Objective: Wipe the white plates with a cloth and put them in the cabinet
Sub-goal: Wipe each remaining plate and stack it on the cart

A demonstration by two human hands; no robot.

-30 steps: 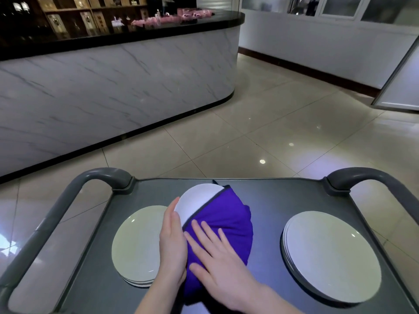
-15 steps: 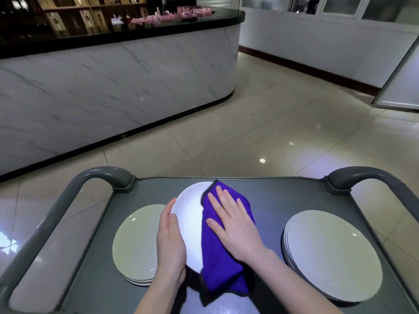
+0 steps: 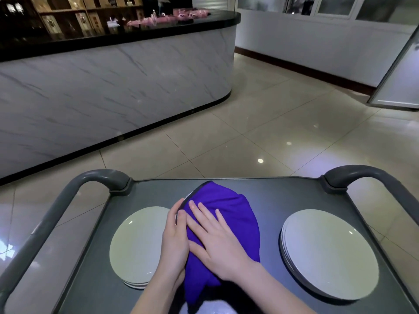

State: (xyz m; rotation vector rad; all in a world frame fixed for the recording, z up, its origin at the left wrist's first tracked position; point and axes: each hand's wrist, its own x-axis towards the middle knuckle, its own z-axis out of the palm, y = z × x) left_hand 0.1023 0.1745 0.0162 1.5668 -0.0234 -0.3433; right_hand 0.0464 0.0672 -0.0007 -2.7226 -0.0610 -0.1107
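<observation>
- Your right grip (image 3: 215, 239) lies flat, fingers straight, pressing the purple cloth (image 3: 231, 223) onto the white plate (image 3: 186, 197). It clasps nothing.
- Your left grip (image 3: 174, 234) is clenched on that plate's left rim, thumb on top, touching the right grip.
- Change vs half a sec ago: cloth was a narrow fold on the plate's right half w/ the left half bare. Now it's spread over nearly the whole face, w/ only a sliver of far-left rim showing. Right grip has come back toward you & leftward.
- Meaning, prob.: mid-wipe, another pass on the same plate. It's not ready for the cabinet, which isn't in view.
- Plate is mid-cart (image 3: 283, 196), between the left stack (image 3: 136, 243) & right stack (image 3: 328, 252). Can't tell if it rests on the cart or is held up.
</observation>
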